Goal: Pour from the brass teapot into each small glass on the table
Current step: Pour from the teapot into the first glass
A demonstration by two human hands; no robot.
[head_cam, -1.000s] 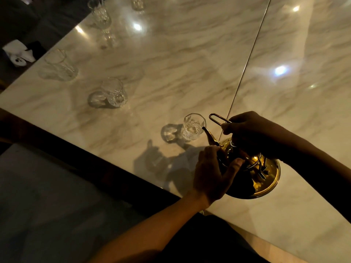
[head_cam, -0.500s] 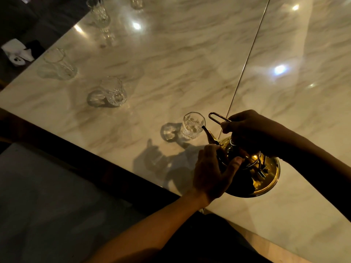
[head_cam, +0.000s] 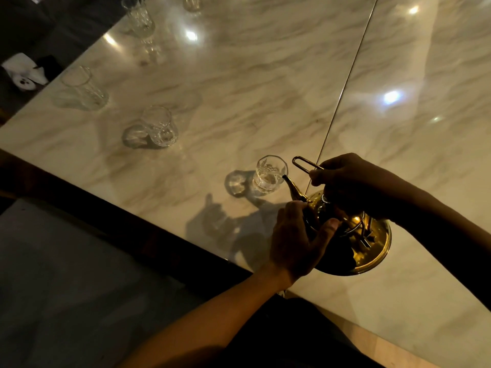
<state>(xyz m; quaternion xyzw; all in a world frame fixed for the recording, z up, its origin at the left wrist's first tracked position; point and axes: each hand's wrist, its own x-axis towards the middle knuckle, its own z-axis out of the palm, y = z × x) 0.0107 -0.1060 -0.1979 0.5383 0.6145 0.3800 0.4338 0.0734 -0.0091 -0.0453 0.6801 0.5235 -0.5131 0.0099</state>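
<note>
The left hand (head_cam: 295, 240) wraps the body of the brass teapot (head_cam: 353, 235), thumb across its top. The right hand (head_cam: 353, 181) is closed on the teapot's wire handle (head_cam: 301, 163). The teapot is tilted, its spout (head_cam: 292, 187) reaching to the rim of the nearest small glass (head_cam: 269, 173), close to the table's near edge. Four more glasses (head_cam: 160, 127) stand farther off on the marble table (head_cam: 265, 75), one of them cut by the top edge. Beyond the table's far-left edge lies white crumpled paper (head_cam: 24, 73).
</note>
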